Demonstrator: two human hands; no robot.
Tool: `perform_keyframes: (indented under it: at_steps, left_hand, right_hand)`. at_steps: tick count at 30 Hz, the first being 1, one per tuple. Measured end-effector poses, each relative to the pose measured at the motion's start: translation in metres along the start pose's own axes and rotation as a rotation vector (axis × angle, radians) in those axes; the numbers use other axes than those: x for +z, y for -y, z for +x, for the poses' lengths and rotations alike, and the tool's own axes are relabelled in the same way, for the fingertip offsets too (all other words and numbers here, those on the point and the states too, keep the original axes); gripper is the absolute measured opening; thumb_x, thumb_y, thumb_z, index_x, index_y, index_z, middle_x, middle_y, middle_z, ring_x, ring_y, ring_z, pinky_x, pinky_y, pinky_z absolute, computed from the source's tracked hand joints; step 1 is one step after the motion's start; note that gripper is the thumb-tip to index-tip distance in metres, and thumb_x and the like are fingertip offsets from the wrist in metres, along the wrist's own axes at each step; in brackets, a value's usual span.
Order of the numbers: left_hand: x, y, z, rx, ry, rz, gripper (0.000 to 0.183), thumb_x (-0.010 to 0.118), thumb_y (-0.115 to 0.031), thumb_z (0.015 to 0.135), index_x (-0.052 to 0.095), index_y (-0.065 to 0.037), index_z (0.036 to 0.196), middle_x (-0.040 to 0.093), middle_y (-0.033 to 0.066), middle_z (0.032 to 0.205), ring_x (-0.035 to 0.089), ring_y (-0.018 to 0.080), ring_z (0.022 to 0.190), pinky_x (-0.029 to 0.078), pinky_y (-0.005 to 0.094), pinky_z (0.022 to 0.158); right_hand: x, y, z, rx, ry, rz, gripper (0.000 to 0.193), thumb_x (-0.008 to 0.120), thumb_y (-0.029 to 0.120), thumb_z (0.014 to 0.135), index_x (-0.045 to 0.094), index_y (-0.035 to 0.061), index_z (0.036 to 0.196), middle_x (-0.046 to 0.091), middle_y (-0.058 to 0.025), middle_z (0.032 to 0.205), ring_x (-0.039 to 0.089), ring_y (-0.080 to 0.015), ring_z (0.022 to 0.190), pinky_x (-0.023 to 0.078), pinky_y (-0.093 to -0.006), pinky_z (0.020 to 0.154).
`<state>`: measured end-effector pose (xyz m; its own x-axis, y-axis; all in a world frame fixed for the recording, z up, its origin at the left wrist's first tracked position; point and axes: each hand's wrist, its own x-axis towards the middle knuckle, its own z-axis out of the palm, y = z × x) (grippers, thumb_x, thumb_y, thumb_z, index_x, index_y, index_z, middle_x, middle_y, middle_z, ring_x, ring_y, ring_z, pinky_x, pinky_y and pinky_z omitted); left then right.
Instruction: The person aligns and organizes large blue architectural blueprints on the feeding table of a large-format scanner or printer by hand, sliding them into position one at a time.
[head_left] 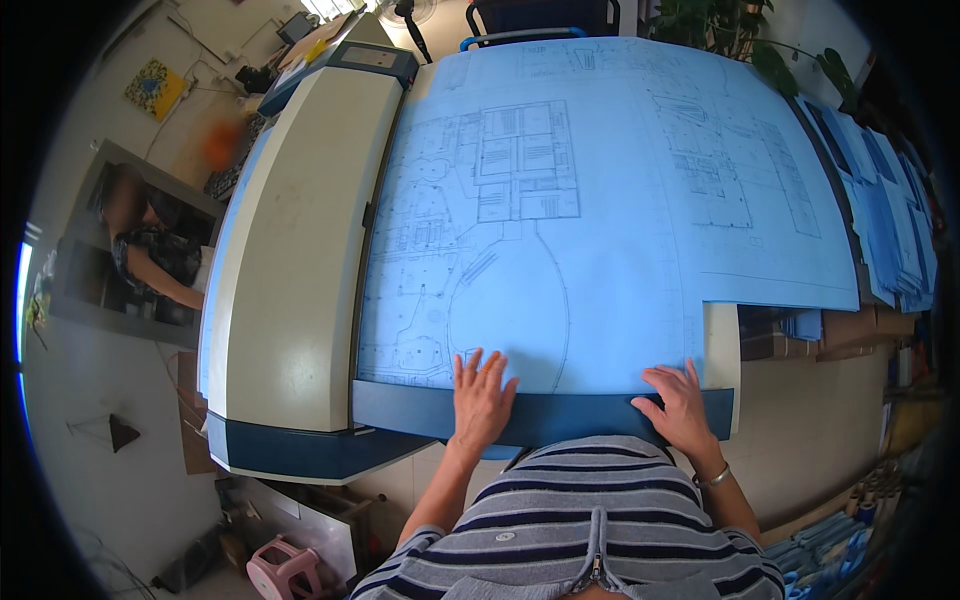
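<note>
A large sheet of construction drawings (620, 230), printed with floor plans and a big oval outline, lies spread before me. Its left side meets a long cream machine (290, 240) with dark blue ends, like a wide-format copier. My left hand (483, 398) rests flat at the sheet's near edge, fingers spread and pointing away from me. Near the lower right corner, my right hand (682, 404) touches the sheet with its fingers bent and the thumb apart. Both palms lie over the dark blue front bar (580, 412). Neither hand grasps anything that I can see.
Folded papers (880, 200) are stacked along the right, above cardboard boxes (870, 325). A chair (545, 20) and a leafy plant (710, 30) stand at the far side. Low at left is a pink stool (285, 568). Another person (150, 240) shows within a frame on the left wall.
</note>
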<state>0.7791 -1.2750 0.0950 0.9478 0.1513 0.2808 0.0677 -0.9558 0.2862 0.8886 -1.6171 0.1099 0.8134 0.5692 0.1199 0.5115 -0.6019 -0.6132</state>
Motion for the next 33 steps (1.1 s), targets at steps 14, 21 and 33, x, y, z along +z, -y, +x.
perform_keyframes:
  at_steps: [14,21,33]
  left_hand:
    - [0.072,-0.015,0.010,-0.119,0.049,0.155,0.036,0.070,-0.031,0.099,0.070,-0.004,0.123,0.077,0.0126,0.110,0.059,0.0352,0.129,0.023,0.0621,0.124]
    - [0.067,0.021,0.000,-0.211,0.022,0.244,0.038,0.066,-0.037,0.102,0.068,-0.005,0.122,0.077,0.0140,0.109,0.059,0.0401,0.127,0.024,0.0665,0.121]
    - [0.047,0.049,0.000,-0.472,0.096,0.414,0.052,0.056,-0.044,0.107,0.064,0.002,0.128,0.074,0.0221,0.116,0.055,0.0457,0.134,0.020,0.0682,0.122]
  right_hand:
    - [-0.001,-0.096,0.005,0.001,-0.002,0.010,0.039,0.080,0.026,0.090,0.069,0.0060,0.121,0.073,-0.0111,0.123,0.063,-0.0321,0.124,0.026,-0.0618,0.123]
    - [0.003,-0.101,0.004,0.015,-0.004,0.020,0.039,0.081,0.024,0.089,0.069,0.0052,0.121,0.073,-0.0118,0.123,0.063,-0.0320,0.125,0.026,-0.0620,0.123]
    - [-0.008,-0.100,-0.002,0.013,-0.015,0.009,0.039,0.081,0.021,0.089,0.068,0.0060,0.122,0.073,-0.0112,0.123,0.062,-0.0317,0.125,0.026,-0.0622,0.123]
